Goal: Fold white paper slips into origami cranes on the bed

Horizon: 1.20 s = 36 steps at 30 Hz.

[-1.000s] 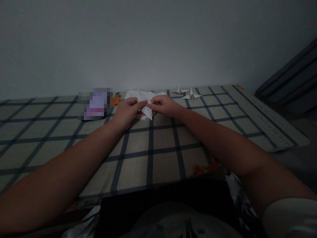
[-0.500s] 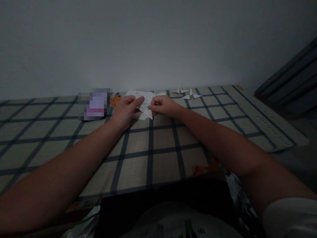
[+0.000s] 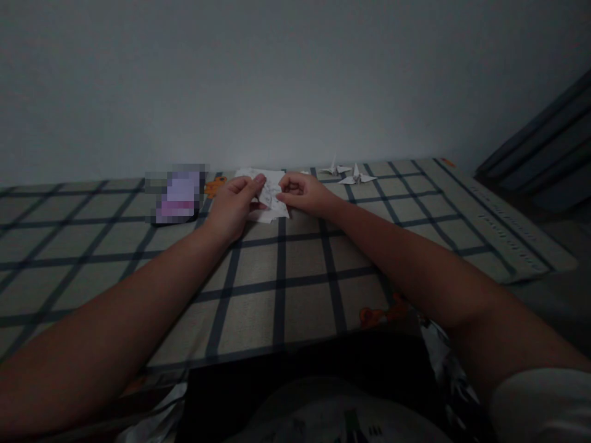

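A small folded white paper [image 3: 276,200] with printed marks is held between my hands above the table. My left hand [image 3: 234,206] pinches its left side, thumb on top. On its right edge, my right hand [image 3: 302,194] has thumb and curled fingers closed. Under and behind the folded piece lie white paper sheets [image 3: 249,173], partly covered by the left hand. Two folded paper cranes rest to the right of my right hand: one crane [image 3: 335,169] farther back, the other crane [image 3: 357,177] nearer. The finer creases are too dim to make out.
A checked cloth [image 3: 295,271] covers the table, which meets a plain wall [image 3: 295,80] at the back. A phone-like object [image 3: 178,195] with a blurred purple screen lies to the left of my hands. Dark draped fabric [image 3: 549,147] hangs at the far right.
The folded paper has turned and looks wider, its downward point shifting slightly right. My right fingers have uncurled a little and moved slightly; the left hand stays almost in place.
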Tool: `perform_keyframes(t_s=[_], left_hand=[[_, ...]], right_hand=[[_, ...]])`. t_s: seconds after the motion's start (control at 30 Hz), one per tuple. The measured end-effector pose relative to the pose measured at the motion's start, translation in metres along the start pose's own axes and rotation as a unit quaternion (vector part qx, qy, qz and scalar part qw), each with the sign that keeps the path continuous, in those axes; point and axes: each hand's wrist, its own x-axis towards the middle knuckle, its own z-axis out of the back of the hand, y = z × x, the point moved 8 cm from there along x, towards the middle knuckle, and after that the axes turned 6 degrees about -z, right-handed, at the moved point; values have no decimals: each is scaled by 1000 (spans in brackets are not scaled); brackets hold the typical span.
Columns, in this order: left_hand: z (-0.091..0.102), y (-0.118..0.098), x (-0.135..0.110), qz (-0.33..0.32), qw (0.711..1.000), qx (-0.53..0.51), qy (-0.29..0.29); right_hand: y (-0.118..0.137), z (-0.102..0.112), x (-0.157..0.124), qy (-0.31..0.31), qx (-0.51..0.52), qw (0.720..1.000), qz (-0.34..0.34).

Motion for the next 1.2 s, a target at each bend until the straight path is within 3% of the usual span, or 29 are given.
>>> perform_keyframes(t_s=[0.13, 0.3, 0.43, 0.67, 0.8, 1.03, 1.2], left_hand=[[-2, 0, 1, -10, 1000, 0, 4], [6, 3, 5, -21, 999, 1, -35], [3, 3, 5, -18, 1000, 3, -17], [-10, 5, -4, 26, 998, -26, 46], [-10, 6, -6, 36, 998, -29, 48], [-10, 4, -5, 13, 999, 3, 52], [-2, 12, 1, 10, 999, 18, 33]], right_hand=[[-2, 8, 3, -41, 7, 999, -1], [1, 15, 1, -78, -9, 997, 5], [3, 16, -2, -89, -32, 995, 17], [10, 12, -4, -74, -85, 992, 46], [8, 7, -3, -46, -95, 993, 46], [16, 12, -5, -65, -152, 983, 77], [17, 15, -8, -75, -130, 986, 68]])
